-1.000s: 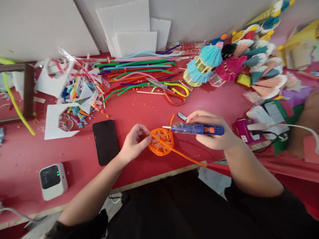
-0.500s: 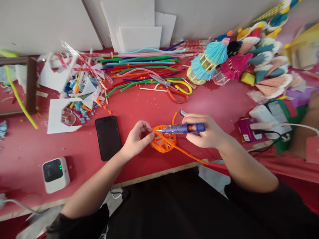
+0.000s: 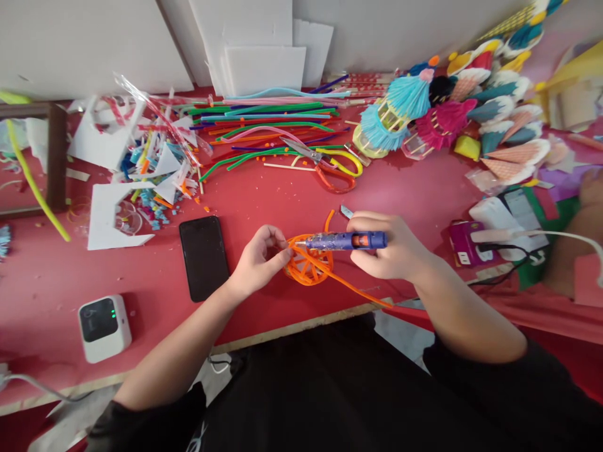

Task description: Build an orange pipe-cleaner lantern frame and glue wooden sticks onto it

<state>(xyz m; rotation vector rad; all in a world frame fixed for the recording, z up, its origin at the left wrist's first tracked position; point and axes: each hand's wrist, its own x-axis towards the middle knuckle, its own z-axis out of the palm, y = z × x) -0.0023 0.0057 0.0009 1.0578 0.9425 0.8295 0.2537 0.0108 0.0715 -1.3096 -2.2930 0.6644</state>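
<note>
My left hand (image 3: 258, 257) pinches the left edge of an orange woven straw ball (image 3: 308, 267) on the red table (image 3: 282, 201). A long orange straw tail (image 3: 362, 293) runs from the ball toward the table's front edge. My right hand (image 3: 391, 248) grips a blue glue gun (image 3: 346, 240), held level with its nozzle resting on the ball's top left, close to my left fingertips.
A black phone (image 3: 203, 256) lies left of the ball. A white device (image 3: 103, 328) sits near the front left. Scissors (image 3: 325, 164) and coloured straws (image 3: 268, 129) lie behind. Foam scraps (image 3: 117, 207) are at left, paper crafts (image 3: 424, 113) at back right, a power strip (image 3: 499, 226) at right.
The glue gun moved left over the ball, and its nozzle now rests at the ball's top left near my left fingers. The left hand keeps its pinch.
</note>
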